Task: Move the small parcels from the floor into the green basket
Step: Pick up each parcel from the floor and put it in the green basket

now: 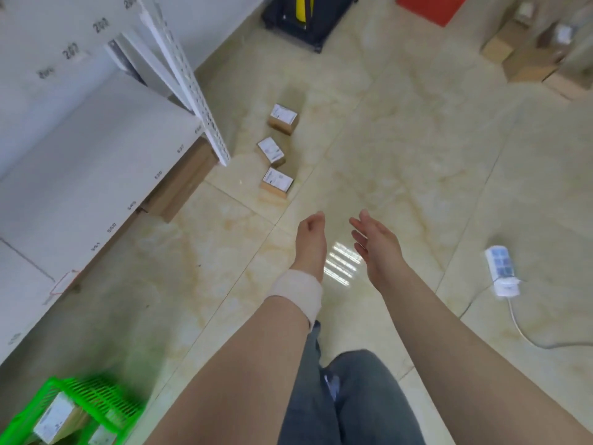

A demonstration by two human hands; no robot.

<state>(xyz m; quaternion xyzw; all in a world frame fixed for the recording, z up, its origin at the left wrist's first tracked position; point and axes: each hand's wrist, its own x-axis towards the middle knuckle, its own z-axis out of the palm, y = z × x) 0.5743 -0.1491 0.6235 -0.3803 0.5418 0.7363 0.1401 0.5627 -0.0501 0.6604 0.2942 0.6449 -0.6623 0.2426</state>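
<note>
Parcels: three small boxes lie in a row on the floor ahead of both hands, nearest (277, 183), middle (271, 151), farthest (283, 118). Left hand (310, 241) empty, fingers curled, wrist wrapped in white. Right hand (376, 242) empty, fingers spread wide. Green basket (96, 398) sits well behind and left of the left hand, with parcels inside.
</note>
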